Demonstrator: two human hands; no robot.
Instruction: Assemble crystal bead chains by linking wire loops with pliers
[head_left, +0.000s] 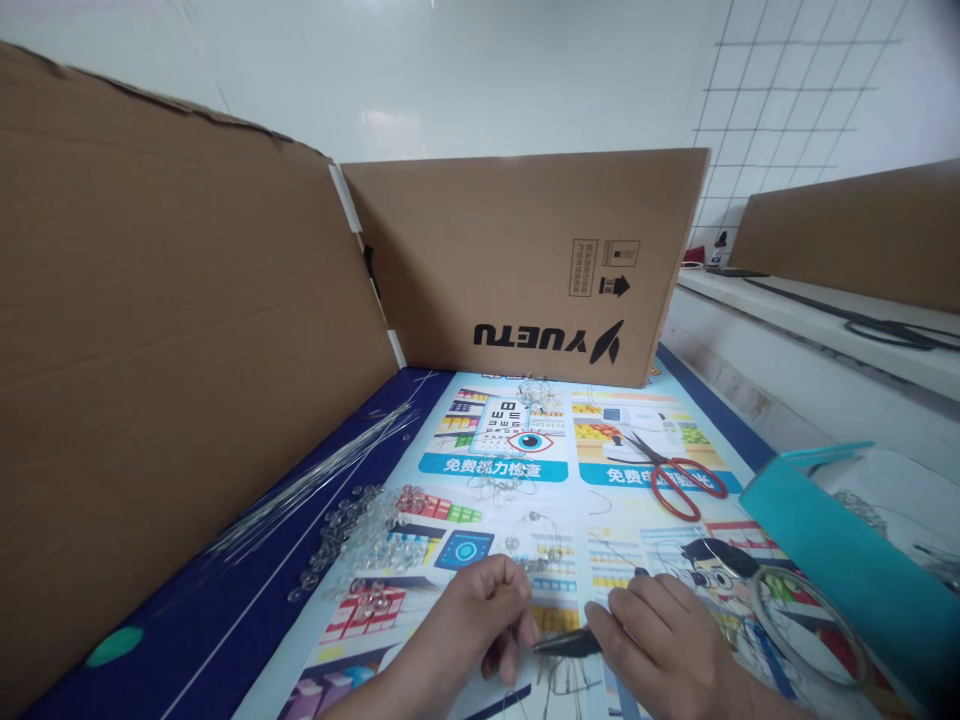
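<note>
My right hand (660,645) is closed round a pair of dark-jawed pliers (568,644), whose tip points left. My left hand (487,620) is pinched beside that tip; what lies between its fingers is too small to make out. Just beyond the hands lies a wire loop with clear beads (534,540). A pile of clear beads (375,535) spreads to the left of my left hand. Several thin wire pieces (566,685) lie below the pliers, partly hidden.
Red-handled scissors (679,480) lie open at the right. Long straight wires (322,475) run along the left. A wire coil or ring (810,625) and a teal box (840,560) stand at the right. Cardboard walls (450,260) bound the left and back. More beaded wire (536,393) lies at the back.
</note>
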